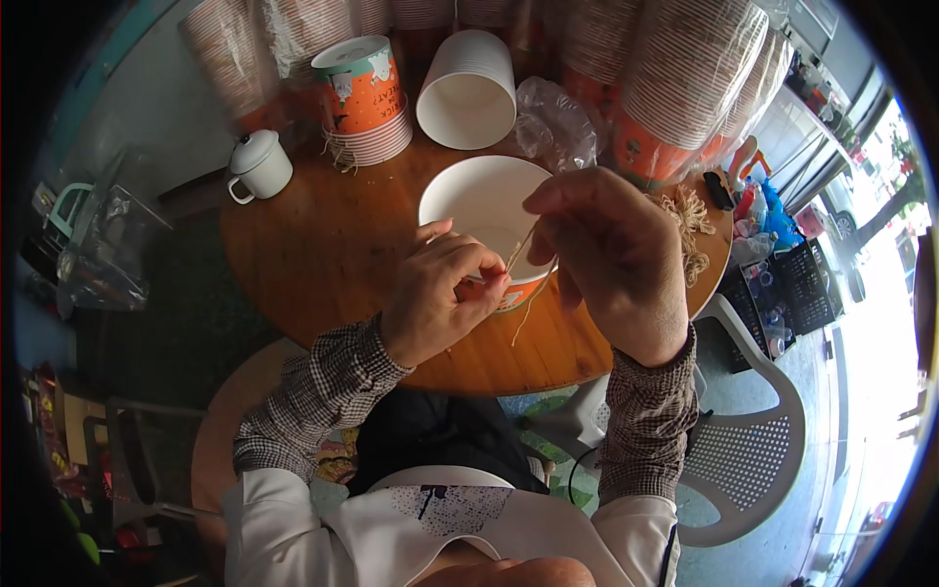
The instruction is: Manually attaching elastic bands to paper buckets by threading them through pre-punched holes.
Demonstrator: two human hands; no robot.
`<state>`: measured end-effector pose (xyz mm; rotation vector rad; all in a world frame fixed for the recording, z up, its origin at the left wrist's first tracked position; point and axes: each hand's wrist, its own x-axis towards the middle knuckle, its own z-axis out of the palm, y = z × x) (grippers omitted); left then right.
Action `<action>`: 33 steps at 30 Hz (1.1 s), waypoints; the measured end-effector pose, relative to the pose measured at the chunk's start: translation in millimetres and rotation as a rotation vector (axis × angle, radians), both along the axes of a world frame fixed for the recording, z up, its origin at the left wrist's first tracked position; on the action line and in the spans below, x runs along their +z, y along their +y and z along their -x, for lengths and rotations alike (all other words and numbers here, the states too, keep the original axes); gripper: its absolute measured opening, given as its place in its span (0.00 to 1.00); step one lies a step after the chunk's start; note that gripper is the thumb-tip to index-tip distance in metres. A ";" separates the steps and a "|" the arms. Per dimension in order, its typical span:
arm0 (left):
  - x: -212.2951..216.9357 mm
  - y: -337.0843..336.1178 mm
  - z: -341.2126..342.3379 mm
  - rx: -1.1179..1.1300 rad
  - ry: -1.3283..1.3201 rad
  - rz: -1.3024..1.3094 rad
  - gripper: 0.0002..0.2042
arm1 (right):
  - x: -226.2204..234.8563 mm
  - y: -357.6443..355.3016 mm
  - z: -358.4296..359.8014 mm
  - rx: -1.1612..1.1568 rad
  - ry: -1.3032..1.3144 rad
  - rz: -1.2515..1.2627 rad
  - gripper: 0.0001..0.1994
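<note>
A white-lined paper bucket (465, 191) with an orange outside stands on the round wooden table in front of me. Over its near rim, my left hand (440, 289) pinches a thin tan string (523, 249) between thumb and forefinger. My right hand (621, 259) is raised a little higher on the right, its thumb and fingertips closed at the string's upper part. One loose end of the string hangs down past the bucket's near side. The right palm and lower fingers lie partly in shadow, and both hands cover part of the bucket.
Behind are an orange patterned bucket stack (362, 103), a white bucket on its side (468, 93), crumpled clear plastic (558, 122) and tall wrapped bucket stacks (690, 78). A white enamel mug (262, 164) is at left. Tan string bundles (693, 230) lie right, beyond them a grey chair (748, 430).
</note>
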<state>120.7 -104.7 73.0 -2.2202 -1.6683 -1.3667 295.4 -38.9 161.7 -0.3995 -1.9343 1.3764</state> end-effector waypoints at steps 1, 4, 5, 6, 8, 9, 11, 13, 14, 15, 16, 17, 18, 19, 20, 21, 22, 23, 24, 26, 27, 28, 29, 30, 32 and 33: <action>-1.0 0.4 1.2 -0.002 -0.001 0.001 0.04 | -1.5 2.8 -0.4 -0.019 0.038 0.001 0.08; -6.1 0.8 5.9 0.025 0.033 -0.042 0.05 | -2.9 6.5 0.2 -0.082 0.248 0.015 0.07; -11.2 1.6 6.7 0.022 0.044 -0.051 0.06 | -1.7 8.3 -1.0 -0.085 0.318 0.021 0.05; -14.3 1.8 7.2 0.018 0.054 -0.061 0.06 | -0.9 8.6 -0.6 -0.084 0.318 0.022 0.05; -16.6 0.6 7.6 0.012 0.054 -0.055 0.06 | -0.7 9.7 -0.6 -0.096 0.420 0.089 0.05; -17.5 0.5 8.3 0.009 0.055 -0.052 0.06 | -6.2 14.5 1.5 -0.065 0.476 0.089 0.05; -19.2 1.9 15.5 0.002 0.053 -0.039 0.06 | -8.0 11.9 -0.1 -0.027 0.488 0.136 0.06; -17.4 2.1 18.5 -0.009 0.051 -0.026 0.06 | -9.6 10.7 -1.2 0.006 0.499 0.183 0.06; -12.9 1.1 18.1 -0.018 0.056 0.013 0.06 | -10.1 10.8 -1.4 0.013 0.505 0.199 0.06; -10.6 0.8 18.3 -0.027 0.062 0.052 0.06 | -10.5 11.3 -1.5 0.019 0.511 0.215 0.07; -11.3 2.8 21.7 -0.030 0.059 0.052 0.06 | -9.6 12.9 -2.4 0.016 0.509 0.214 0.07; -11.6 6.0 29.4 -0.045 0.112 0.019 0.06 | -7.3 16.2 -3.8 0.101 0.532 0.336 0.06; -11.2 9.3 38.5 -0.059 0.164 -0.014 0.06 | -5.4 20.4 -6.1 0.186 0.554 0.459 0.06; -7.1 10.2 50.6 -0.064 0.194 0.013 0.06 | -3.1 26.6 -12.3 0.228 0.556 0.500 0.08; -1.5 12.3 63.5 -0.064 0.238 0.038 0.06 | -3.1 33.8 -16.3 0.280 0.599 0.510 0.09; 4.2 15.5 77.4 -0.064 0.281 0.064 0.05 | -5.3 42.8 -19.5 0.332 0.642 0.520 0.10; 7.8 21.6 92.1 -0.063 0.339 0.077 0.06 | -13.1 56.0 -23.3 0.424 0.666 0.463 0.11; 9.3 27.7 108.1 -0.046 0.387 0.057 0.06 | -16.3 59.4 -22.9 0.427 0.665 0.462 0.11; 8.8 34.6 123.5 -0.029 0.434 0.037 0.06 | -18.3 61.4 -22.3 0.392 0.654 0.472 0.12; 18.2 43.6 137.0 0.063 0.502 -0.068 0.09 | -24.8 69.1 -21.2 0.363 0.630 0.500 0.12; 20.7 44.6 141.5 0.117 0.496 -0.124 0.11 | -27.6 70.7 -18.4 0.325 0.599 0.510 0.12; 19.5 47.2 141.9 0.222 0.451 -0.235 0.11 | -30.4 73.0 -14.5 0.281 0.569 0.517 0.11; 14.5 45.5 139.2 0.215 0.275 -0.292 0.09 | -34.9 76.3 -8.4 0.262 0.575 0.540 0.10; 7.7 39.5 134.4 0.208 0.099 -0.347 0.08 | -38.8 77.1 -3.0 0.253 0.564 0.556 0.09; 4.0 26.9 96.8 0.100 -0.135 -0.294 0.05 | -44.0 77.8 7.0 0.247 0.552 0.595 0.08; -1.9 24.0 80.9 -0.003 -0.274 -0.180 0.05 | -45.4 77.2 10.3 0.241 0.546 0.597 0.08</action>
